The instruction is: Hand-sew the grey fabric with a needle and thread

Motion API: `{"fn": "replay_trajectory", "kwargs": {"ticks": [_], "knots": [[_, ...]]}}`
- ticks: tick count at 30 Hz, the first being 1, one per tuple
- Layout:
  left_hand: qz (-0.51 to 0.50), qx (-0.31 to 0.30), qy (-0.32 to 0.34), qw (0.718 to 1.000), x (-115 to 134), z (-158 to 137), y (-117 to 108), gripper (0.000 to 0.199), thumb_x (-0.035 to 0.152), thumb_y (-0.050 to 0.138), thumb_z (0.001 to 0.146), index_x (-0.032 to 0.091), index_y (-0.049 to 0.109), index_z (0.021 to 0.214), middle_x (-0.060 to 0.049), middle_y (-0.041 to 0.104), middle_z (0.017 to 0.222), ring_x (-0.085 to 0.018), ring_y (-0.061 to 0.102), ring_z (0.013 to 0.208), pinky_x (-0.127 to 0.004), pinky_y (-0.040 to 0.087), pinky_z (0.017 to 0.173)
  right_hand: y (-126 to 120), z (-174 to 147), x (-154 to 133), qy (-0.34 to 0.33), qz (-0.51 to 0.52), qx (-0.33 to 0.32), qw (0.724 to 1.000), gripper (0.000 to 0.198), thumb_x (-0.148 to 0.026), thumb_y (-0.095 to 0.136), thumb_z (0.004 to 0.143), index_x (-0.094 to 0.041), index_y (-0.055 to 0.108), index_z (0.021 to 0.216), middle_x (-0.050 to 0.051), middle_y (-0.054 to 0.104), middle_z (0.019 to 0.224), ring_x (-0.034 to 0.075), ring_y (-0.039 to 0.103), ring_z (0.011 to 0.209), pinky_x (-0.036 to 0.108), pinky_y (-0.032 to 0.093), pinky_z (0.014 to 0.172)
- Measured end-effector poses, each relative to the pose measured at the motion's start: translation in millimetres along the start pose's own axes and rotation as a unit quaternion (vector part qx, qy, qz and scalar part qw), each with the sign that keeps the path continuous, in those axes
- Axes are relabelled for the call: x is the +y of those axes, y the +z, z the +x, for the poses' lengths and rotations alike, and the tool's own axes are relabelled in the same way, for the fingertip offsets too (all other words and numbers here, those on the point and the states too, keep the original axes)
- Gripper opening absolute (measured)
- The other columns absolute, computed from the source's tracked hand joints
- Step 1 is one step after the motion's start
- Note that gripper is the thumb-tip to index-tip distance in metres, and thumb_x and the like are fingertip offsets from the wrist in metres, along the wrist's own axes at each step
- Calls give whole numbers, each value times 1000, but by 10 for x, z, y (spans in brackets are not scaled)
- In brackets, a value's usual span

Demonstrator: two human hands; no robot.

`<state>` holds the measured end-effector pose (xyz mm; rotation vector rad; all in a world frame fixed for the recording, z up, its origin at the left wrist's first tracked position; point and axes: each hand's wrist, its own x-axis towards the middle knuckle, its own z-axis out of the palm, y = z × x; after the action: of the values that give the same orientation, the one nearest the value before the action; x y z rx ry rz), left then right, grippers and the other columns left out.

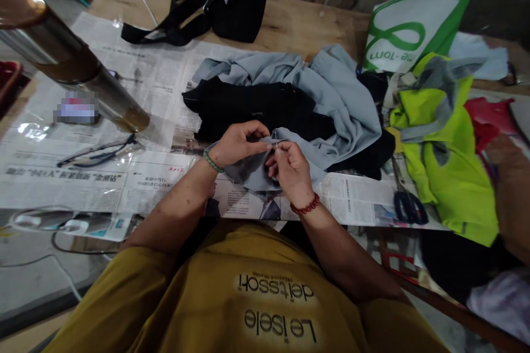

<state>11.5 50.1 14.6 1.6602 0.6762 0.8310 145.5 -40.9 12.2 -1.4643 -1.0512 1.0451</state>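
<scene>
The left hand (240,143) and right hand (290,170) pinch grey cloth (250,174), fingertips closed. Below the grip, a shirt (207,303) reads "Leisele".

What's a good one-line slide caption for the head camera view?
Left hand pinching grey fabric, right hand a thin needle-like object, over spread newspaper, eyeglasses to the left, scissors to the right.

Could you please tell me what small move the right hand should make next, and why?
Perhaps the right hand should ease the thin, needle-like object a little through the grey cloth: it seems to pinch that object close to the cloth, and the left hand pinches the cloth alongside, which should steady it. The object's tip is too small to make out.
</scene>
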Motion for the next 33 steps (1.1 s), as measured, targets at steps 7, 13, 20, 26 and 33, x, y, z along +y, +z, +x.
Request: {"fn": "replay_trajectory", "kwargs": {"ticks": [7,13,20,26,33], "knots": [[-10,8,1,1000,4,5,6,20,36,73,73,19,75,82,-3,69,78,-11,62,72,-23,48,64,-196,-94,-175,-86,-125,-21,988,20,-41,56,86,-23,56,94,-1,64,77,9,59,58,24,48,55],[-8,0,21,1000,6,0,27,19,32,72,74,17,75,85,0,68,76,-8,59,68,-20,45,61,-529,65,-504,-268,-290,104,913,14,-31,56,86,-22,68,86,6,65,91,18,60,83,35,49,75],[-5,-10,14,1000,-39,0,45,17,30,69,74,15,73,80,0,68,74,-8,59,67,-20,44,62,-289,311,-333,-172,-217,-29,960,12,-32,64,79,-22,71,78,2,67,81,15,61,78,30,49,72],[31,12,-7,999,-88,11,59,14,27,67,75,14,70,73,2,64,65,-8,55,60,-20,41,57,-194,273,-220,-129,-171,23,977,10,-30,64,76,-21,69,75,0,67,77,14,60,75,30,48,73],[35,10,34,999,-72,10,54,10,24,66,75,17,73,77,-1,68,73,-9,59,67,-20,44,62,-209,322,-213,-111,-137,8,984,9,-29,67,73,-20,67,75,0,66,77,13,59,74,28,48,72]]}}
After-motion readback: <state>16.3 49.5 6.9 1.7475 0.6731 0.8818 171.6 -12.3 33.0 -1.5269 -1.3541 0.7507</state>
